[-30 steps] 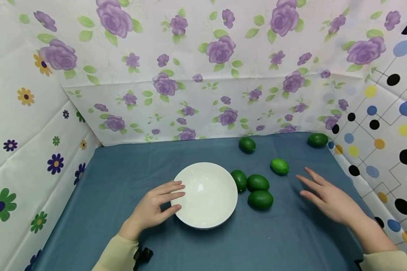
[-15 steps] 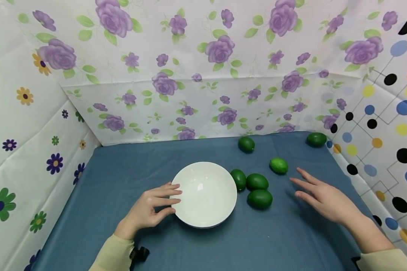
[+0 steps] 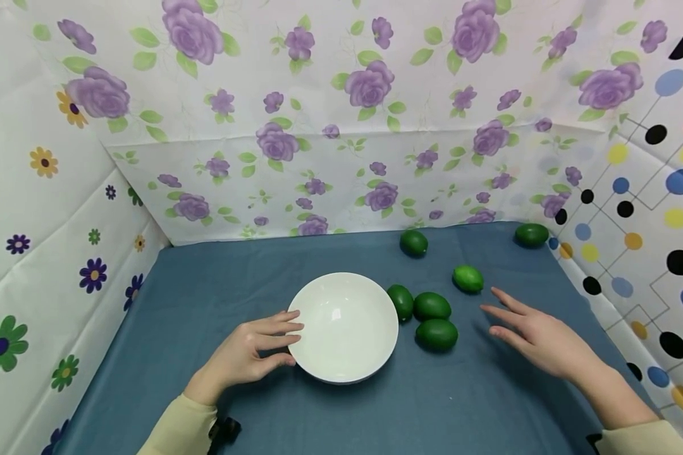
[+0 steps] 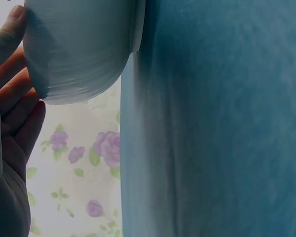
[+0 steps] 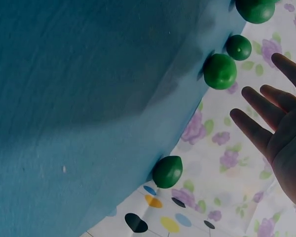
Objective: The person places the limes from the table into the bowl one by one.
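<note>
A white bowl point(image 3: 344, 328) stands upright on the blue cloth, with nothing inside it. My left hand point(image 3: 256, 351) is at its left rim, fingers loosely extended over the edge and thumb lower on the near-left side. In the left wrist view the bowl's outer wall point(image 4: 84, 54) overlaps the fingertips. To the right, my right hand point(image 3: 546, 341) hovers over the cloth with fingers spread, holding nothing. Nearest its fingertips is a brighter green lime point(image 3: 468, 279). Between hand and bowl lie darker limes, one point(image 3: 400, 303) right at the bowl's rim, with others point(image 3: 432, 306) point(image 3: 436, 335) beside it.
Further back are another dark lime point(image 3: 413, 242) and one in the far right corner point(image 3: 532, 235). A floral curtain point(image 3: 330, 183) closes off the back of the blue-covered table point(image 3: 216, 278). Patterned cloth walls flank it, flowered on the left point(image 3: 62, 265), dotted on the right point(image 3: 649, 265).
My left hand has drawn slightly left, its fingers reaching less far over the bowl. The right hand has shifted a little left. Bowl and limes stay in place.
</note>
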The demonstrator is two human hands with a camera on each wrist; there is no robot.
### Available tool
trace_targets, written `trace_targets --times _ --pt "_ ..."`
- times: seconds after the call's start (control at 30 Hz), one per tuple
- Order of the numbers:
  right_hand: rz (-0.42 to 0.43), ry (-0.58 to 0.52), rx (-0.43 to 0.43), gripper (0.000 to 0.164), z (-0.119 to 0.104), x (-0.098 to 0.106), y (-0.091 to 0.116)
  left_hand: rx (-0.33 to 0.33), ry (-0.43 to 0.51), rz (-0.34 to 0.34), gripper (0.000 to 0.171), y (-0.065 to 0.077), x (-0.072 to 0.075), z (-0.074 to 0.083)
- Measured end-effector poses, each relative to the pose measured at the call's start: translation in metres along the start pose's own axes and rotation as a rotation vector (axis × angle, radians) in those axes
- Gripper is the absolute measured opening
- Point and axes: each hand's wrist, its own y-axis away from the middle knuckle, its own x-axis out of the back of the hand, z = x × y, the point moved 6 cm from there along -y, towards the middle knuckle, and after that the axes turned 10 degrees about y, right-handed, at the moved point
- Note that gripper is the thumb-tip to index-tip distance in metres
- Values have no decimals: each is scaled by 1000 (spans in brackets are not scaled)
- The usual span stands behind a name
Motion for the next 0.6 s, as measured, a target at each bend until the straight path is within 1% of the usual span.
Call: trace_targets --times 0.1,0.2,0.37,0.6 --pt "2 -5 4 51 -4 -2 -1 -37 4 25 44 -1 -1 0" --pt "6 -9 10 50 -7 -3 -2 -61 6 48 43 0 -2 1" --pt "3 -8 16 49 -9 -5 -4 -73 15 68 43 1 -3 2" --pt "1 -9 24 48 -12 -4 -5 -87 21 78 41 -1 -2 2"
